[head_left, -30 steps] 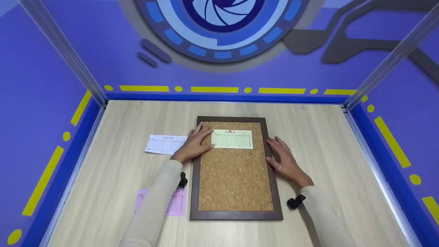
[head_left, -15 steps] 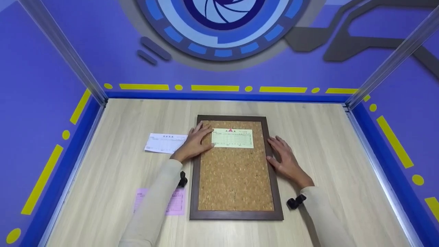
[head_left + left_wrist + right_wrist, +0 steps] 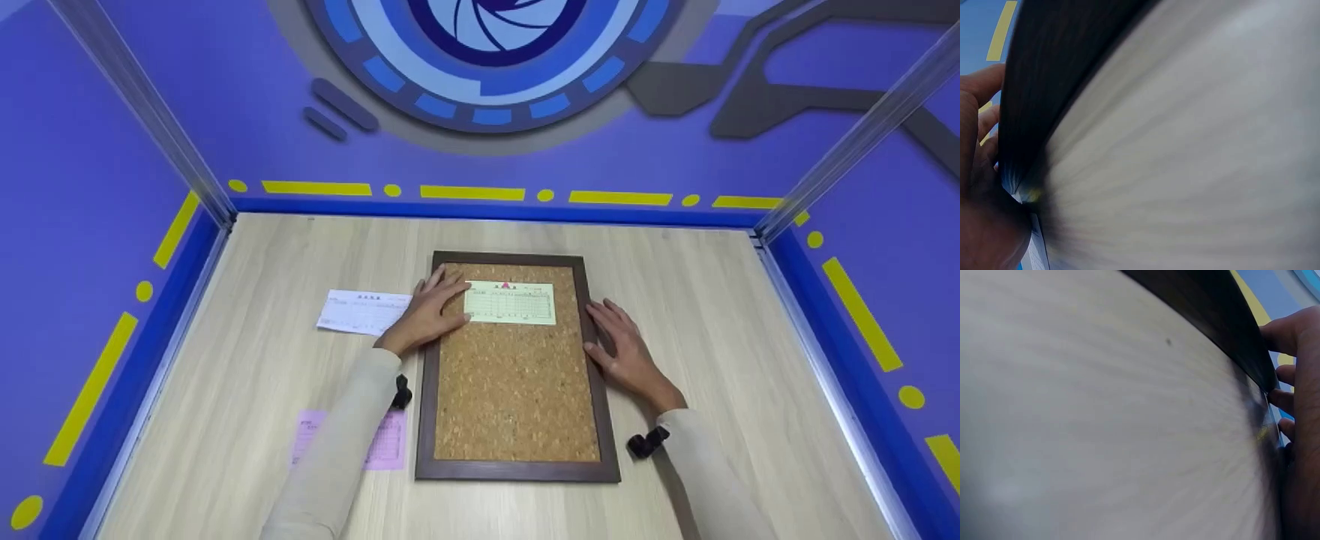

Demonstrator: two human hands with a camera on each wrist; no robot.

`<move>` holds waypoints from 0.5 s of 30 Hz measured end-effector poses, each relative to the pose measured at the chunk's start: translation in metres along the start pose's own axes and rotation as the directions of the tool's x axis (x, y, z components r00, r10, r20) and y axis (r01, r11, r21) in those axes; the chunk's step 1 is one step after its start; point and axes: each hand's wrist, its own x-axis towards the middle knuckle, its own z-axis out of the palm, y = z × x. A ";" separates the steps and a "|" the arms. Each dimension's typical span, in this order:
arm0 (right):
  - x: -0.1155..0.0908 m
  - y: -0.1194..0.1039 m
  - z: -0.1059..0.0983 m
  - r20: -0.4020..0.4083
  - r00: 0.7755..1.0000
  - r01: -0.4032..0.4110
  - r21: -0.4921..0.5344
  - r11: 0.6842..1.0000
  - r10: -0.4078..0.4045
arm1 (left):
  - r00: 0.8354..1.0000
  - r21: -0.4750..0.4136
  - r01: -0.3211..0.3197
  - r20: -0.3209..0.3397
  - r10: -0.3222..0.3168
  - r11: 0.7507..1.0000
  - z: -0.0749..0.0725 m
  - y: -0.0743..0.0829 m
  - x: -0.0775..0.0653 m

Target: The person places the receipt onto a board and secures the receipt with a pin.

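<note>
A cork board (image 3: 517,390) in a dark brown frame lies in the middle of the table. A pale green printed slip (image 3: 510,304) is near its top, with a small red pushpin (image 3: 505,285) at the slip's upper edge. My left hand (image 3: 426,315) lies across the left frame side, index fingertip and thumb tip at the slip's left edge. Against the right frame side, my right hand (image 3: 622,349) rests with extended fingers. Both wrist views show the dark frame edge (image 3: 1044,73) close up, with the hand (image 3: 1309,371) beside it.
A white printed slip (image 3: 360,309) lies left of the board, partly behind the left hand. Nearer the front, a pink slip (image 3: 386,442) is partly covered by the left sleeve (image 3: 337,442). Blue-purple panels (image 3: 480,172) enclose the table (image 3: 720,300) at the back and sides.
</note>
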 end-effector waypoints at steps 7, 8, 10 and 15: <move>-0.001 0.001 0.001 -0.009 1.000 0.028 0.002 1.000 -0.028 | 1.000 -0.017 -0.004 -0.008 0.004 1.000 0.001 0.001 -0.001; -0.001 0.001 0.001 -0.010 1.000 0.030 0.005 1.000 -0.030 | 1.000 -0.017 -0.003 -0.008 0.003 1.000 0.001 0.001 -0.001; -0.001 0.001 0.000 -0.011 1.000 0.029 0.009 1.000 -0.029 | 1.000 -0.016 0.002 -0.008 -0.002 1.000 0.001 0.002 -0.001; 0.000 0.001 0.000 -0.011 1.000 0.027 0.019 0.999 -0.027 | 1.000 -0.002 0.005 -0.013 -0.005 1.000 0.003 0.001 -0.001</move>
